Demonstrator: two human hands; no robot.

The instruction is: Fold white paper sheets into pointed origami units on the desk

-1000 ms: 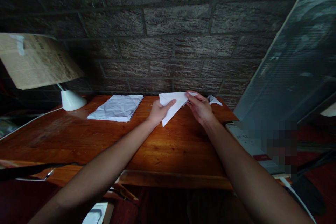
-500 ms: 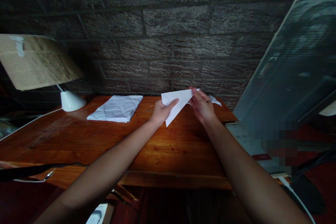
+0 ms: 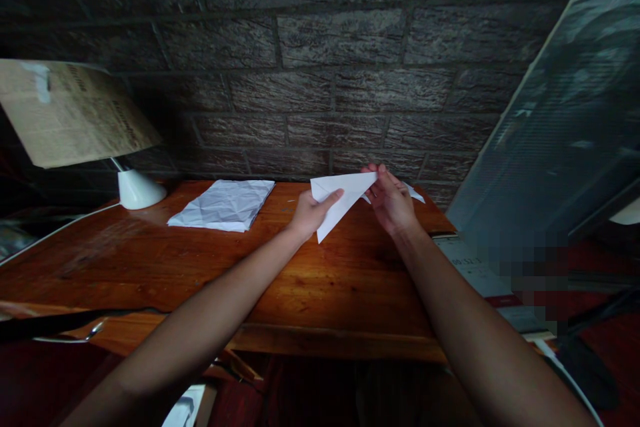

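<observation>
A white sheet of paper (image 3: 340,195), folded into a triangle, is held up above the desk between both hands. My left hand (image 3: 311,212) grips its left side, thumb across the front and fingers behind. My right hand (image 3: 391,200) pinches the upper right corner between thumb and fingers; the other fingers are partly hidden behind. Behind the right hand, another piece of white paper (image 3: 415,193) lies on the desk, mostly covered from view. To the left rests a stack of creased white paper (image 3: 223,205).
The wooden desk (image 3: 315,293) stands against a dark brick wall (image 3: 300,87). At left is a lamp (image 3: 137,188) with a paper shade. A device with a time readout (image 3: 465,263) sits at the right, below a leaning translucent panel (image 3: 540,133).
The right thumb has shifted slightly outward to the paper's corner tip, and that hand's fingers have loosened a little. My left hand keeps its grip. The view has shifted slightly.
</observation>
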